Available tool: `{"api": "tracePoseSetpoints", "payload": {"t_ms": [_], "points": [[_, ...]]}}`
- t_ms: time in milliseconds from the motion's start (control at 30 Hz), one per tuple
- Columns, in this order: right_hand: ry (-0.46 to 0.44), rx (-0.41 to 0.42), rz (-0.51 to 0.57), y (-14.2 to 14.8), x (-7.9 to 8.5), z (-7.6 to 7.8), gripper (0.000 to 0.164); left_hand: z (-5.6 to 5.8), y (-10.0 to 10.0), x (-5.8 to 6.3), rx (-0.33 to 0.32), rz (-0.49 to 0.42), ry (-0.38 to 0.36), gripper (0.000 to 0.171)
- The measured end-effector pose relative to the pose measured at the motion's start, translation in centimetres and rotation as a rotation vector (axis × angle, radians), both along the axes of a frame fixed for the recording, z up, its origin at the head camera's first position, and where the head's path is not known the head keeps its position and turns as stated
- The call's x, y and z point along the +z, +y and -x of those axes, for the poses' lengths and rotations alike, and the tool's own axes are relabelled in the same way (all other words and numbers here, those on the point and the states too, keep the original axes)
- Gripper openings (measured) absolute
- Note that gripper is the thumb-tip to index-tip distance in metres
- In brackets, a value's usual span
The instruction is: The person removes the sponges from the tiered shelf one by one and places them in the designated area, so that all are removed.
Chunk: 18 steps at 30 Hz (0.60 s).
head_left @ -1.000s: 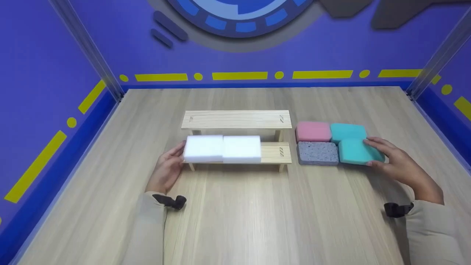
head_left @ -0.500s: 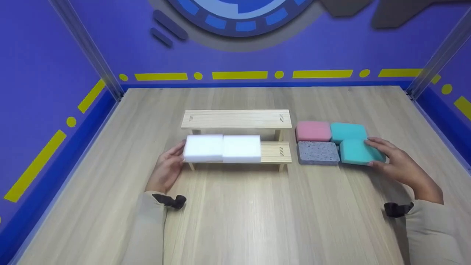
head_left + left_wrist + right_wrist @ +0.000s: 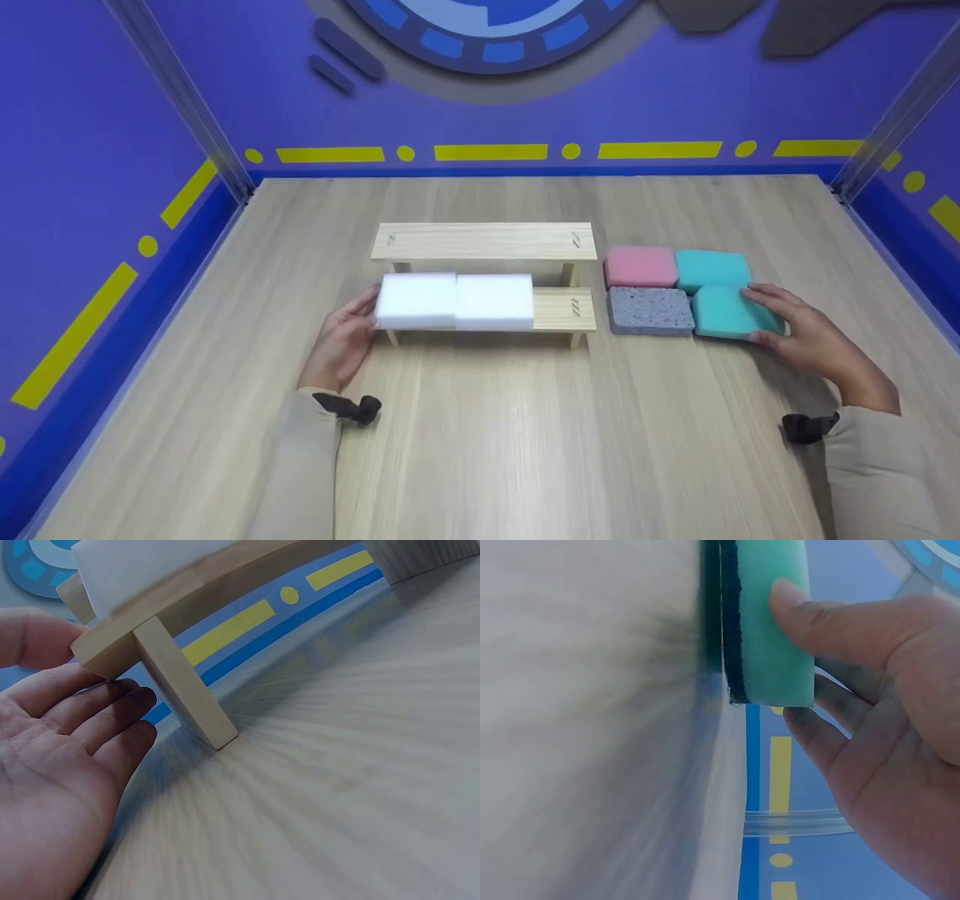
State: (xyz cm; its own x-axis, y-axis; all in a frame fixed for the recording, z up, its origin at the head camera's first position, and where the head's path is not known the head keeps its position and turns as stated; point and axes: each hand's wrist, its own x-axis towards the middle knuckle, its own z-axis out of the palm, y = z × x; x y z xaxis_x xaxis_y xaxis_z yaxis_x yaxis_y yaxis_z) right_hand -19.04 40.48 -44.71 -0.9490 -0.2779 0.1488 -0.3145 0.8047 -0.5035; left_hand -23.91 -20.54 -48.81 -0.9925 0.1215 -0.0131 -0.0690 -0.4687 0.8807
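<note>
My right hand point(image 3: 802, 330) grips a turquoise sponge point(image 3: 727, 311) by its right end, thumb on the near side and fingers on the far side. A dark scouring layer point(image 3: 735, 630) lines its underside in the right wrist view. Touching or close beside it are a grey speckled sponge point(image 3: 650, 310), a pink sponge point(image 3: 640, 267) and a second turquoise sponge point(image 3: 711, 268). My left hand point(image 3: 345, 341) holds the left end of a wooden front shelf point(image 3: 562, 307), its other fingers below the board. Two white sponges point(image 3: 417, 298) lie side by side on that shelf.
Behind the front shelf stands a bare wooden rear shelf point(image 3: 484, 241). A slanted leg point(image 3: 184, 686) supports the front board. Blue panels point(image 3: 487, 120) with yellow marks enclose the wooden table point(image 3: 465, 442) at the back and sides.
The gripped turquoise sponge has shifted slightly right and toward me, overlapping the grey and rear turquoise sponges less. My left hand and the white sponges have stayed in place.
</note>
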Motion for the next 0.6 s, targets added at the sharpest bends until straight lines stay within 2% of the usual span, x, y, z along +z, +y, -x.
{"api": "tracePoseSetpoints", "payload": {"t_ms": [300, 600], "points": [[-0.042, -0.002, 0.006, -0.04, -0.34, 0.14, 0.062, -0.1, 0.08, 0.17, 0.003, -0.008, -0.005, 0.062], [-0.011, -0.011, 0.001, -0.06, -0.37, -0.11, 0.053, -0.12, 0.08, 0.19, -0.006, 0.006, -0.012, 0.061]]}}
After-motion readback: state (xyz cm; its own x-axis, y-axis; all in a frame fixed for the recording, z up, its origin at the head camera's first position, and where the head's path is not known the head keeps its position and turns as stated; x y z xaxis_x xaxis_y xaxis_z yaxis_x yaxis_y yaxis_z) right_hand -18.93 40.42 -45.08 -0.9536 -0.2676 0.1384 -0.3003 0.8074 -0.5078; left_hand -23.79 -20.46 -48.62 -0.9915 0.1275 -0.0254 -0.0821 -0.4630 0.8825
